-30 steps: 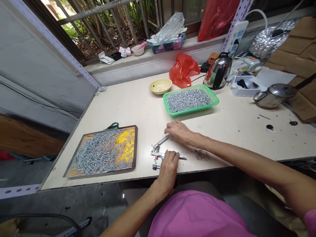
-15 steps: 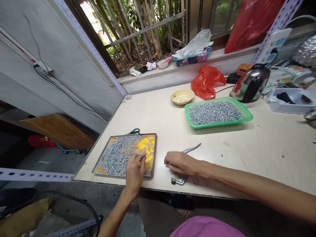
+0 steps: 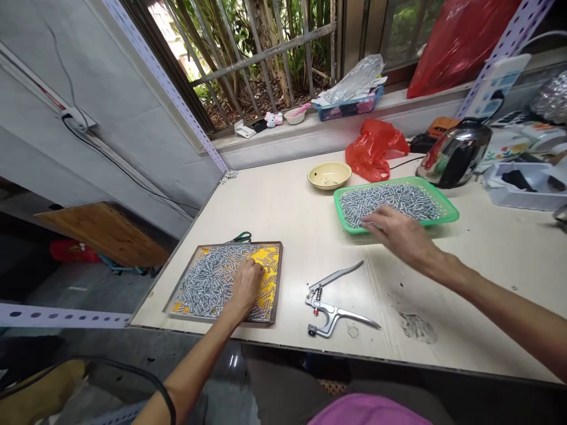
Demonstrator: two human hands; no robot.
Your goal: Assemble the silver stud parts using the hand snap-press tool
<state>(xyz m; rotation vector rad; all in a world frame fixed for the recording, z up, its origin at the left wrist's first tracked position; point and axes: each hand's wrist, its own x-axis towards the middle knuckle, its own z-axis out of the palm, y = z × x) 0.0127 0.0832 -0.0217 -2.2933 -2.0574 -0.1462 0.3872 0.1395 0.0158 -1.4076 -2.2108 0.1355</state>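
Observation:
My left hand reaches over a shallow tray of small silvery metal pins on a yellow base. Its fingers are curled together at the pins on the right side; whatever they pinch is hidden. My right hand is above the near edge of a green plastic basket filled with similar metal pieces. Its fingers are stretched out and slightly apart, with nothing visible in them. Between the hands lies a pair of silver hand pliers, handles spread, with a spring and a red tip.
Green-handled scissors lie behind the tray. A yellow bowl, a red plastic bag and a metal kettle stand at the back, with a white bin at right. The table's front edge runs close to me.
My right hand has moved from over the pliers, up and right, to the green basket, and its fingers have spread. The pliers are now uncovered. My left hand has shifted slightly up within the tray.

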